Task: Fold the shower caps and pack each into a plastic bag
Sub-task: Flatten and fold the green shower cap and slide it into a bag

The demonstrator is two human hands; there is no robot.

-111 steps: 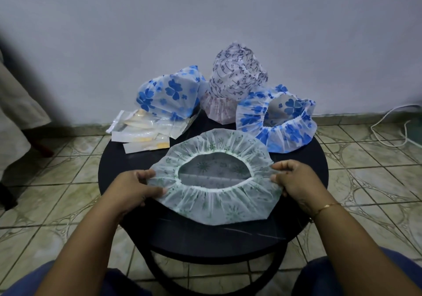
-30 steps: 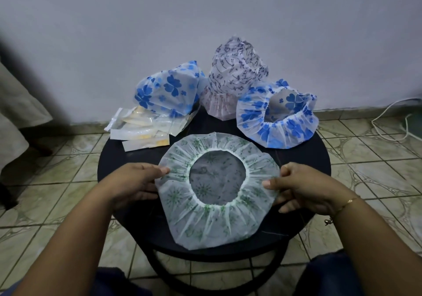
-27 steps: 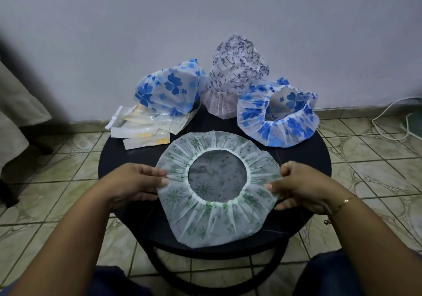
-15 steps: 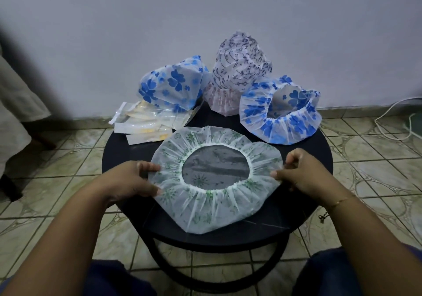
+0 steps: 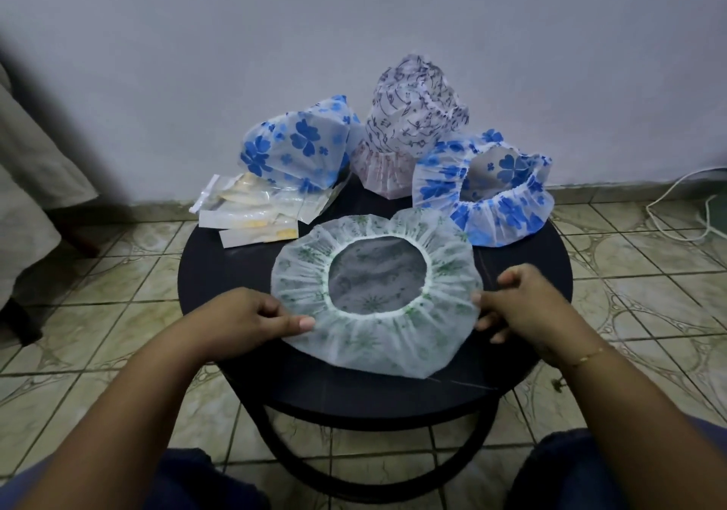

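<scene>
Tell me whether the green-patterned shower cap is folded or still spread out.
Spread out, not folded. The green-patterned shower cap lies flat on the round black table, elastic opening facing up, left hand and right hand pinching its opposite edges.

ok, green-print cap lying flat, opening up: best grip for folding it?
Pinch the ruffled outer rim of the green-print cap at opposite ends, coming in from its left and right. It lies flat, opening up; the hands already hold those edges, leaving the near edge free to fold.
</scene>
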